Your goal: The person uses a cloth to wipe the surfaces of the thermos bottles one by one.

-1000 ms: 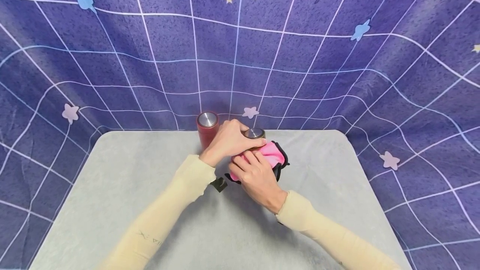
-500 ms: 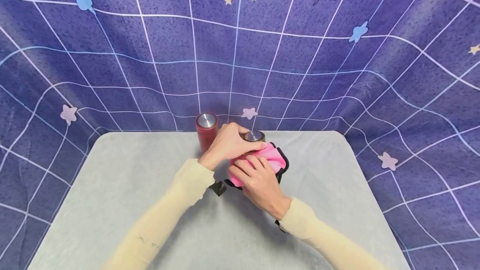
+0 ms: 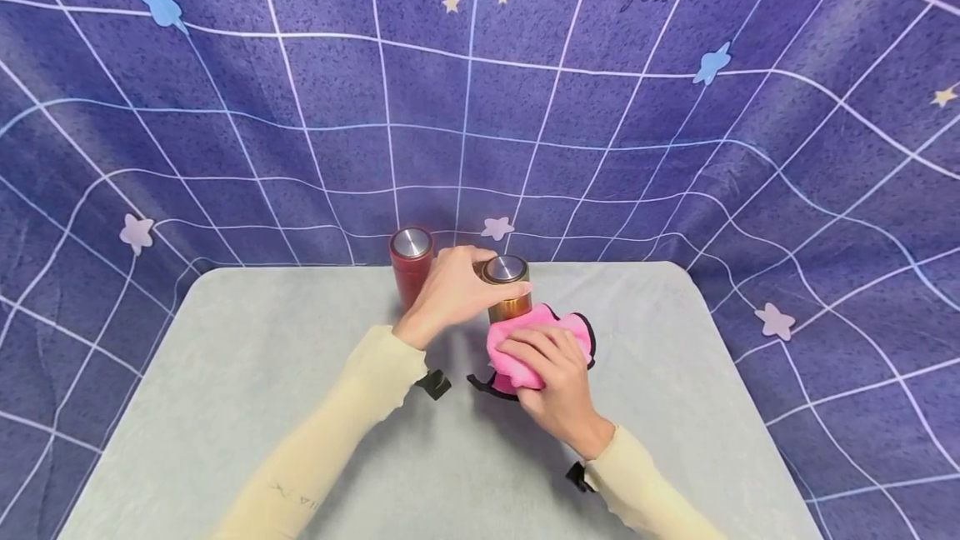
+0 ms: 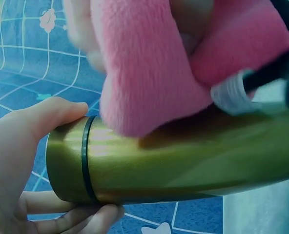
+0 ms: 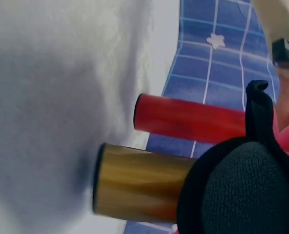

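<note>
A gold thermos (image 3: 513, 307) with a steel-topped lid stands on the table, and my left hand (image 3: 455, 286) grips it round the lid. In the left wrist view the thumb and fingers span the gold lid (image 4: 66, 161) above a black ring. My right hand (image 3: 558, 382) holds a bunched pink cloth (image 3: 517, 352) with black edging against the front of the thermos. The cloth (image 4: 144, 73) lies close over the gold side in the left wrist view; blur hides the exact contact. Its dark grey reverse (image 5: 252, 190) covers the thermos's upper part in the right wrist view.
A red thermos (image 3: 411, 277) stands upright just left of the gold one, close to my left wrist. The grey table (image 3: 262, 340) ends at a purple gridded curtain (image 3: 315, 148) behind both. Black camera mounts (image 3: 433, 384) sit at my wrists.
My right hand has drawn the pink cloth down and right along the gold thermos, baring gold below the lid. My left hand keeps its grip on the top.
</note>
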A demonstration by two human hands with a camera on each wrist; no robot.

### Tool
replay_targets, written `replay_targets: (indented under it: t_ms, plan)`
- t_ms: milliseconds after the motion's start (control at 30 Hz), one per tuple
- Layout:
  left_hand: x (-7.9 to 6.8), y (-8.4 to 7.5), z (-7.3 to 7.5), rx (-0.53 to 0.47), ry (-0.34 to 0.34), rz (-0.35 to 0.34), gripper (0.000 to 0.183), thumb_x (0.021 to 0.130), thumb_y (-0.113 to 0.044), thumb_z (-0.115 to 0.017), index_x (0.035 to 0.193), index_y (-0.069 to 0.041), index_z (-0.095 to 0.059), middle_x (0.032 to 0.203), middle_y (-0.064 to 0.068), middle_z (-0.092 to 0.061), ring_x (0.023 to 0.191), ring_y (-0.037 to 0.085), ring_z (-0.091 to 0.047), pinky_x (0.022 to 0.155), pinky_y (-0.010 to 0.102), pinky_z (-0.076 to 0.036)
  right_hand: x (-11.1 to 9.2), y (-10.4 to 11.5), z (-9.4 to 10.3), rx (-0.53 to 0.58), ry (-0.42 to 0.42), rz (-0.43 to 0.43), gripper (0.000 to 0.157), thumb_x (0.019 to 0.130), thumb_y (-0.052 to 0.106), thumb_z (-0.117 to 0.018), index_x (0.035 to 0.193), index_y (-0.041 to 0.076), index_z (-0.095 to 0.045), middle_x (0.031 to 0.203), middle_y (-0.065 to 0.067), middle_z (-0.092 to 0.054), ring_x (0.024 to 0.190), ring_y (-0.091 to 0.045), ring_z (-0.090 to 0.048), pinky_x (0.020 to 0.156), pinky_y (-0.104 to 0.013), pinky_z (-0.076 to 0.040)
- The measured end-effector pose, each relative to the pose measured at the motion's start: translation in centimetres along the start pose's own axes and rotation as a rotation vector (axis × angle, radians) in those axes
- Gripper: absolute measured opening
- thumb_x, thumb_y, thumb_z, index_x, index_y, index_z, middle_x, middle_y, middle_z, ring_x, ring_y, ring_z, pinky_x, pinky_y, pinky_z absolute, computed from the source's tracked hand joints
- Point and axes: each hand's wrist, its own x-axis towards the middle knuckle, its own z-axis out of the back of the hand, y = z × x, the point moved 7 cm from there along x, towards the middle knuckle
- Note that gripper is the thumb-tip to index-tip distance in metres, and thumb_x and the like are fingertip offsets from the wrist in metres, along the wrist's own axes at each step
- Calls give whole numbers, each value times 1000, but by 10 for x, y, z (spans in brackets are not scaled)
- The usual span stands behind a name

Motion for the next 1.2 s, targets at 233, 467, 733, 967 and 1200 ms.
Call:
replay_targets:
  t_ms: [233,467,733,967,1200]
  plan:
    - [-4,-3,0,7,-23,-40,37,75,-62,-91,91,-31,-80,83,-12,-70,80,12,-65,74,33,-53,-21,-24,28,71,-85,-144,43,70,-7,-66,106,8,-81,104,-10,-78,95,-31,-68,93,-34,-46]
    - [-12,-9,0,-14,-47,-96,47,74,-57,-94,106,-25,-80,96,-7,-69,86,15,-62,78,35,-50,-19,-49,61,104,-159,-334,35,71,-15,-68,102,-2,-78,98,-18,-75,96,-24,-62,92,-23,-42]
    - [-23,-12,-8,-72,-81,-200,60,75,-45,-97,126,-20,-77,112,-6,-72,101,15,-68,88,35,-56,-15,-63,78,129,-222,-500,36,69,-24,-69,101,-8,-76,99,-26,-72,101,-10,-61,86,-19,-44]
    - [-34,-6,-19,-80,-79,-239,62,76,-38,-97,131,-19,-75,125,-3,-74,118,15,-68,102,37,-55,-24,-77,74,129,-235,-600,38,70,-26,-69,102,-8,-76,99,-25,-71,101,-6,-61,86,-17,-45]
    - [-40,2,-27,-134,-116,-212,68,79,-39,-95,140,-22,-71,133,-3,-70,127,14,-63,108,42,-52,-32,-86,70,153,-247,-662,39,70,-28,-68,103,-10,-76,99,-27,-71,101,-4,-61,85,-18,-44]
